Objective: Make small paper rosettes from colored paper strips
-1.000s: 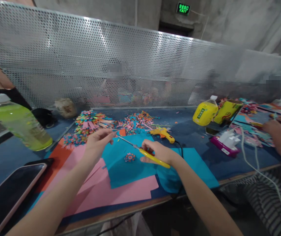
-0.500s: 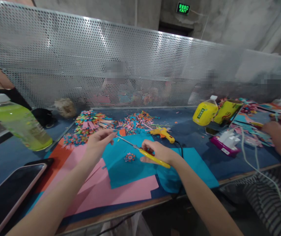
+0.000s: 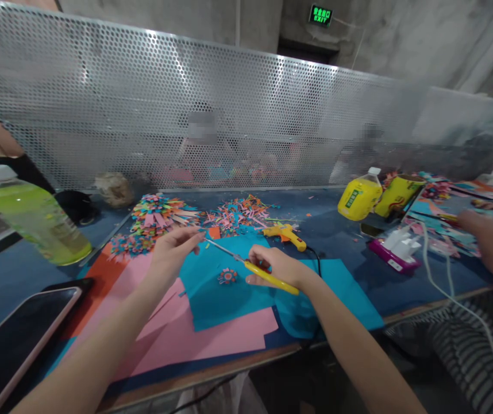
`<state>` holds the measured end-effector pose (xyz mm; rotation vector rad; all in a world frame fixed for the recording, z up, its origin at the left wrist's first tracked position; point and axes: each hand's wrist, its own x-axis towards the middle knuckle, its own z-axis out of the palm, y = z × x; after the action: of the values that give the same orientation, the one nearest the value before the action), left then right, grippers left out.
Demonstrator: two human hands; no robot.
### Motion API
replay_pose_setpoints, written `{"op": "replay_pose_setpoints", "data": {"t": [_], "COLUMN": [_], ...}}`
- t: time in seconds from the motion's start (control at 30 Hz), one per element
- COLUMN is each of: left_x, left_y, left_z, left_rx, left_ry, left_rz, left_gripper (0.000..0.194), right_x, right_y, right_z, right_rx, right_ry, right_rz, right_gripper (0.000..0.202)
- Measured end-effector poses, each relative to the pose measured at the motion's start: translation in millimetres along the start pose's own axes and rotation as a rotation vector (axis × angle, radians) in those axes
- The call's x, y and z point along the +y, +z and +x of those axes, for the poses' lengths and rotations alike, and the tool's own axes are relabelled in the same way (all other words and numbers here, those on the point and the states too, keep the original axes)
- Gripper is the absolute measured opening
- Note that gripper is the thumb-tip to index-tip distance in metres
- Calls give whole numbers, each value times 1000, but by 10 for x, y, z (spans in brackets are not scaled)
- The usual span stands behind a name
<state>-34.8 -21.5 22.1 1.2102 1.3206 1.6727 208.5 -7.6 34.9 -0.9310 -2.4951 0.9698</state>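
Observation:
My right hand point(image 3: 274, 265) is closed around the yellow handles of a pair of scissors point(image 3: 268, 278). The blades point left, and their tips reach the fingertips of my left hand point(image 3: 180, 242). Thumb and forefinger of that hand are pinched together; what they hold is too small to make out. Below the scissors, a small round paper flower point(image 3: 228, 276) in orange, pink and blue lies on a blue paper sheet point(image 3: 212, 313). Pink paper sheets point(image 3: 195, 339) lie partly under the blue one. Just beyond my hands is a yellow hot glue gun point(image 3: 285, 234).
Fringed paper clusters point(image 3: 156, 215) and a heap of paper shreds point(image 3: 242, 211) lie at the back, before a perforated metal screen point(image 3: 246, 115). A green drink bottle point(image 3: 35, 218) and a phone point(image 3: 22, 345) are left. Rightward are a yellow bottle point(image 3: 361, 195), a purple-edged box point(image 3: 395, 253) and a co-worker's hands point(image 3: 485, 221).
My hands, the scissors and the paper flower look unmoved. On the right, the co-worker's hands have shifted slightly.

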Motion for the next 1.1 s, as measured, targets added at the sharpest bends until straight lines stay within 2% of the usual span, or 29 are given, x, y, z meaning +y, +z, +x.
{"op": "replay_pose_setpoints", "data": {"t": [0.9,1.1], "left_x": [-96,-122], "left_y": [-19,-73], "left_z": [45,121], "left_rx": [-2,81], "left_ry": [-4,6], "left_rz": [-51,-105], "left_gripper": [18,20], "right_x": [-8,22], "right_y": [-13,-9], "right_z": [2,2], "right_rx": [13,23], "right_ry": [-19,-3], "right_rz": [6,-24], "right_gripper": [38,36]}}
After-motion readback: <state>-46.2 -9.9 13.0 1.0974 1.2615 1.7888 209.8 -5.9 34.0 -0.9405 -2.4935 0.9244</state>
